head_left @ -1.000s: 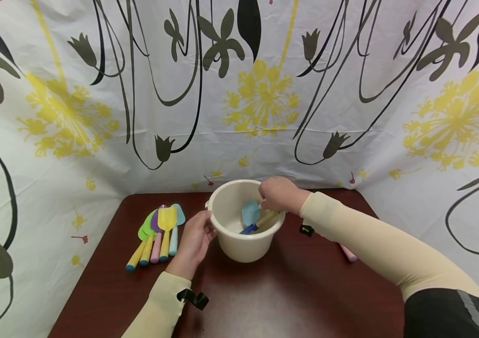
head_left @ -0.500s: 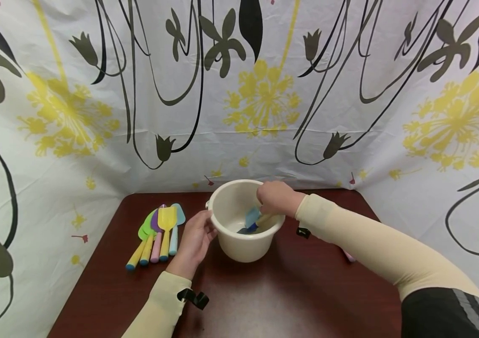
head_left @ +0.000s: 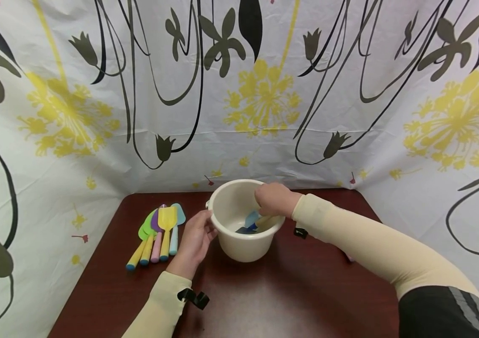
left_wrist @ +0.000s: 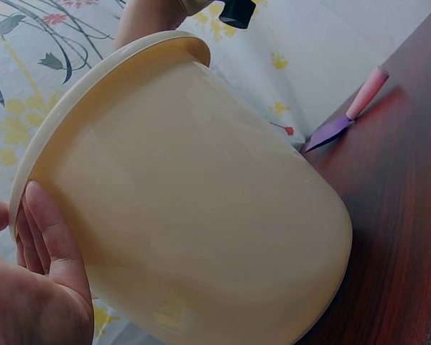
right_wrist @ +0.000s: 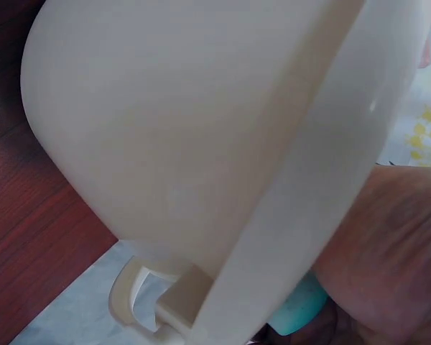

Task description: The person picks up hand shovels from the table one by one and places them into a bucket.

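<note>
A cream plastic bucket (head_left: pixel 227 203) stands on the dark wooden table (head_left: pixel 264 300). My left hand (head_left: pixel 195 237) rests against its left wall, fingers (left_wrist: pixel 54 241) lying flat on the bucket (left_wrist: pixel 201 194) just under the rim. My right hand (head_left: pixel 275 199) hangs over the bucket's right rim and pinches a light blue spatula (head_left: pixel 251 218) by its cream handle, blade down inside. Something dark blue (head_left: pixel 242 230) lies on the bucket's bottom. In the right wrist view, the bucket (right_wrist: pixel 201 129) fills the frame, with my right hand (right_wrist: pixel 388 244) and a bit of the spatula (right_wrist: pixel 299 313) beside the rim.
Several coloured spatulas (head_left: pixel 159 232) lie side by side to the left of the bucket. A purple spatula with a pink handle (left_wrist: pixel 352 108) lies on the table to its right, mostly hidden by my right arm in the head view. Patterned curtains close off three sides.
My right hand has sunk a little and lowered the light blue spatula deeper into the bucket. My left hand and the bucket have stayed put.
</note>
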Demonstrator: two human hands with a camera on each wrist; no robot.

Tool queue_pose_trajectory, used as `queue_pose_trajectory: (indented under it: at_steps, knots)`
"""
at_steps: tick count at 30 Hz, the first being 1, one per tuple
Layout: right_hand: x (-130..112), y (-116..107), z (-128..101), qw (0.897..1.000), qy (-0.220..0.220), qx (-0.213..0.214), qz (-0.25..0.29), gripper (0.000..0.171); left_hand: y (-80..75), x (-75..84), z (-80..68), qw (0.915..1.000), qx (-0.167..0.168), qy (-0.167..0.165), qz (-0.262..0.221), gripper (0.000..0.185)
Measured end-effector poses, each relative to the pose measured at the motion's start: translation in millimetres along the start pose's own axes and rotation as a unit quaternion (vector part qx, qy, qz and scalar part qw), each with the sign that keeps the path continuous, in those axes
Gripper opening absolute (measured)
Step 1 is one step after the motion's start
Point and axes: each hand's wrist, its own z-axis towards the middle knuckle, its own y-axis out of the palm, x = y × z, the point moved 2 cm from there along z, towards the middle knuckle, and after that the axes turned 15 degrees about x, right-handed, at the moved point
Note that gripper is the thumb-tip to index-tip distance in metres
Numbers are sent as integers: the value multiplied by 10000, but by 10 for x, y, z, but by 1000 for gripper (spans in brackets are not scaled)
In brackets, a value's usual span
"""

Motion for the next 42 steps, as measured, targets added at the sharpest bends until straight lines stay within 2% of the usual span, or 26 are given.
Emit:
queue_pose_trajectory:
  at_steps: [9,16,24,32,42]
  knots:
    - [-16,-34,-18,10000,-77,-10,-21,27,5,5,5,10000,48,-9,-80,37]
    - [31,-29,-30,9995,-100,-75,280,28,17,3,-4,9999,44,-11,-116,35]
    - [83,-107,-99,9967,-295,466,603,20,23,3,-1,9998,72,-15,-162,33]
    - [100,-130,-138,9944,-394,710,681,17,21,1,-4,9999,134,9,-92,36]
    - [194,-151,-242,9899,-233,1073,896,15,11,2,-6,9999,102,-15,-9,38]
